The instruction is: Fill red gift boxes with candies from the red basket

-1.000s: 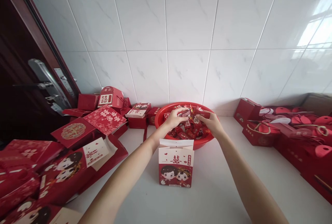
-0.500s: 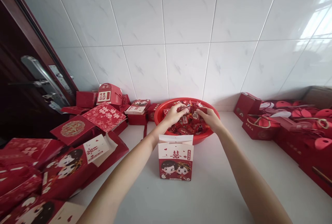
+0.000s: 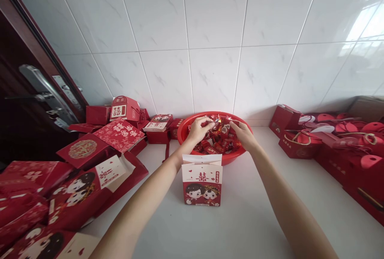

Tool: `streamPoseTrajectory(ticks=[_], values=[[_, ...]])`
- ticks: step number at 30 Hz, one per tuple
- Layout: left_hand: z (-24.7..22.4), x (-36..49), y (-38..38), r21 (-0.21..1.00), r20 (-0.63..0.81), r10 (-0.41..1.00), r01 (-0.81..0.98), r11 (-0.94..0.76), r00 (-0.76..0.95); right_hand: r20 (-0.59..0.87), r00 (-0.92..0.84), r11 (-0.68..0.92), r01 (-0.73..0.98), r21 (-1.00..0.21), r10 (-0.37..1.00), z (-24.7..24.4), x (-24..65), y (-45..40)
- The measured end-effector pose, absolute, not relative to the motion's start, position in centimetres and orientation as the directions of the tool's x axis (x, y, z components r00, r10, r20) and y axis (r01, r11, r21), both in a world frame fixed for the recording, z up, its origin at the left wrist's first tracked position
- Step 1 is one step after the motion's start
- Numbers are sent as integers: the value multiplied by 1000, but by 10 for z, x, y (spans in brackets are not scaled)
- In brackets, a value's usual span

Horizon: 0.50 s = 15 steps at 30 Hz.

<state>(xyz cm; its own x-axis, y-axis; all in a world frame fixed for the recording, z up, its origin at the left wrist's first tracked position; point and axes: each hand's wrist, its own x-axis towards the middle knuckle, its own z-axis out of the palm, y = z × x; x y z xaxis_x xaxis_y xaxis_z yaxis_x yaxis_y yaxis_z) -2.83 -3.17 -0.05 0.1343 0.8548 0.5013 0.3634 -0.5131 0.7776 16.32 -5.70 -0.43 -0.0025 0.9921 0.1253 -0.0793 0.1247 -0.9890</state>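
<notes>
A red plastic basin [image 3: 180,131] holds many red-wrapped candies [image 3: 217,145]. Over its left part is my left hand [image 3: 201,130], thumb and fingers closed in a pinch at the shiny wrappers; what it grips is hard to make out. My right hand [image 3: 242,135] is at the right part of the basin, its thumb and fingers closed on a red wrapped candy [image 3: 226,128]. In front of the basin, between my forearms, stands a red and white gift box [image 3: 202,187] with two cartoon figures on it. Its top flaps are raised.
Piled red gift boxes [image 3: 79,149] cover the left side. More red boxes [image 3: 300,145] and round-holed tags stand at the right. A tiled wall [image 3: 213,79] rises behind the basin. A dark door with a metal handle [image 3: 45,87] is at the far left.
The view has shifted slightly. Both hands stay over the basin, and the right hand's fingers have moved a little at the candies. The gift box stands as before.
</notes>
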Motion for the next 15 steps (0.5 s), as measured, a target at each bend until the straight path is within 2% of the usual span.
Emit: streamPoseTrajectory(ticks=[6, 10, 15], values=[[0, -26, -34, 809, 456, 883, 361, -463, 112, 85, -17, 82, -120, -989, 996, -3, 163, -58], [0, -25, -37, 838, 412, 896, 318, -444, 165, 79, 5, 79, -103, -992, 997, -1, 161, -60], [5, -26, -41, 785, 441, 868, 371, -496, 227, 98, 31, 100, -105, -989, 995, -1, 162, -59]])
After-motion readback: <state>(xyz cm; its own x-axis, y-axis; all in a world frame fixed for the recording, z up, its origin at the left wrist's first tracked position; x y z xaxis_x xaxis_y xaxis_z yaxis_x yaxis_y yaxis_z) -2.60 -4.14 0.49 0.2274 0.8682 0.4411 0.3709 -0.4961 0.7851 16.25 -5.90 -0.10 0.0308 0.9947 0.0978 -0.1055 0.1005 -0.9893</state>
